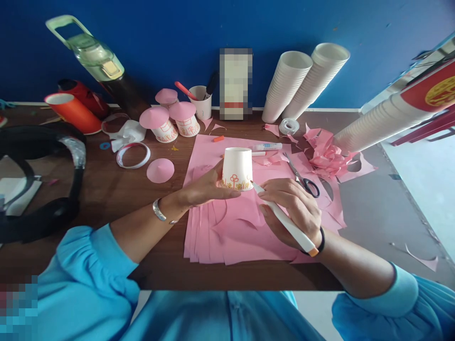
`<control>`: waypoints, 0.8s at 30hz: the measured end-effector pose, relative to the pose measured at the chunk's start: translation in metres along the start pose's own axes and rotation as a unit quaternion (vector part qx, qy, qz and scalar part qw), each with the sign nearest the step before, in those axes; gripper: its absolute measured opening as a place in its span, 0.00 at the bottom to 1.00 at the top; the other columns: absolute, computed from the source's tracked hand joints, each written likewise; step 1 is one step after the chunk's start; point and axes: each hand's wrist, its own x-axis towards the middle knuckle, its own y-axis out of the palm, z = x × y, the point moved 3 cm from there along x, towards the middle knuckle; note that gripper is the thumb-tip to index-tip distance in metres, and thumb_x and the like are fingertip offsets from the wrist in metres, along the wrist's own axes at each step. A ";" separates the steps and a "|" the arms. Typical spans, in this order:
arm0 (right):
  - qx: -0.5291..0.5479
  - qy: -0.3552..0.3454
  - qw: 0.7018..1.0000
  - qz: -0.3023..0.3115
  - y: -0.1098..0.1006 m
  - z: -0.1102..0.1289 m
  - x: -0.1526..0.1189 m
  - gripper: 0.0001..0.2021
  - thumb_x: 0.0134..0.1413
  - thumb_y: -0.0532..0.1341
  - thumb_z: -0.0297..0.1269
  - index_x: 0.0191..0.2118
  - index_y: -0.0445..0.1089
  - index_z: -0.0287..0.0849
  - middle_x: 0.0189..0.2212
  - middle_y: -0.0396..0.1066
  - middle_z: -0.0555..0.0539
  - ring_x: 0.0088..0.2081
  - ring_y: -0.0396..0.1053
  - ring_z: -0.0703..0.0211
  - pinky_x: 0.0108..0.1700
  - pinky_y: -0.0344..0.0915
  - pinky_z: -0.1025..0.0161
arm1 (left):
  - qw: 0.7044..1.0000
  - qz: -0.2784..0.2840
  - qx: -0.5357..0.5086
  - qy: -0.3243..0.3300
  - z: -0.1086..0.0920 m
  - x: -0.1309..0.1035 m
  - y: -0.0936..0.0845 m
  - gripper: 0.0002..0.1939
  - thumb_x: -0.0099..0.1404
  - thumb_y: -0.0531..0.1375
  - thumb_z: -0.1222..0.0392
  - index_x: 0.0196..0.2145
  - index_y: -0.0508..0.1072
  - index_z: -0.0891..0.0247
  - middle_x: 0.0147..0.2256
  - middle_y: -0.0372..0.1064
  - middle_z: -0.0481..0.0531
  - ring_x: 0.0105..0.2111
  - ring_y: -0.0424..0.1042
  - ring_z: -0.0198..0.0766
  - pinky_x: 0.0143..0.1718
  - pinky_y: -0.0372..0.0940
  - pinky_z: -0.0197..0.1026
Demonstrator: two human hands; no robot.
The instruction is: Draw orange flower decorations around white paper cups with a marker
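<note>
Left hand (202,188) partly closed around an inverted white paper cup (237,163), held above pink sheets (241,241), about midway between the table's (161,270) back and front edges; right hand (295,206) closed on a white marker (287,225), tip at the cup's flower border (234,182); for clean lines, best to press lightly, turn the cup gradually and keep fingers off wet ink.

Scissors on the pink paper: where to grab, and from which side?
Take the black handle loop, probably from the right: the scissors lie with the handle toward the person and the blades pointing away to the left. The right hand, holding the white marker, is close on the near side, so the right looks clearer.
</note>
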 end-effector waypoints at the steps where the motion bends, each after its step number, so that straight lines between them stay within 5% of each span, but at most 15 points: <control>1: 0.003 -0.002 1.000 0.005 0.001 0.000 0.000 0.11 0.66 0.63 0.26 0.51 0.70 0.43 0.37 0.77 0.44 0.38 0.79 0.53 0.38 0.80 0.56 | 1.000 -0.010 0.010 -0.004 0.000 0.000 0.000 0.44 0.56 0.76 0.48 0.67 0.67 0.52 0.55 0.75 0.58 0.56 0.75 0.55 0.56 0.73 0.55; 13: 0.020 -0.017 1.000 0.015 0.000 0.004 -0.003 0.11 0.64 0.64 0.24 0.51 0.72 0.40 0.38 0.78 0.44 0.38 0.80 0.55 0.38 0.79 0.60 | 0.999 -0.029 0.029 -0.016 0.000 0.001 0.002 0.47 0.51 0.78 0.48 0.64 0.66 0.54 0.54 0.73 0.58 0.55 0.76 0.55 0.51 0.75 0.54; 20: 0.016 -0.038 0.999 0.036 0.000 0.007 -0.001 0.10 0.65 0.63 0.25 0.50 0.71 0.38 0.34 0.78 0.45 0.32 0.78 0.58 0.34 0.79 0.61 | 0.978 -0.052 0.203 0.007 -0.010 0.001 0.010 0.40 0.53 0.77 0.46 0.59 0.68 0.58 0.54 0.74 0.59 0.56 0.74 0.57 0.51 0.74 0.53; 24: 0.017 -0.047 0.998 0.043 0.002 0.007 -0.001 0.10 0.66 0.63 0.26 0.51 0.71 0.40 0.34 0.79 0.45 0.32 0.78 0.58 0.33 0.78 0.61 | 0.974 -0.068 0.216 0.008 -0.015 0.001 0.018 0.42 0.54 0.75 0.45 0.61 0.65 0.58 0.53 0.75 0.58 0.52 0.76 0.55 0.48 0.74 0.51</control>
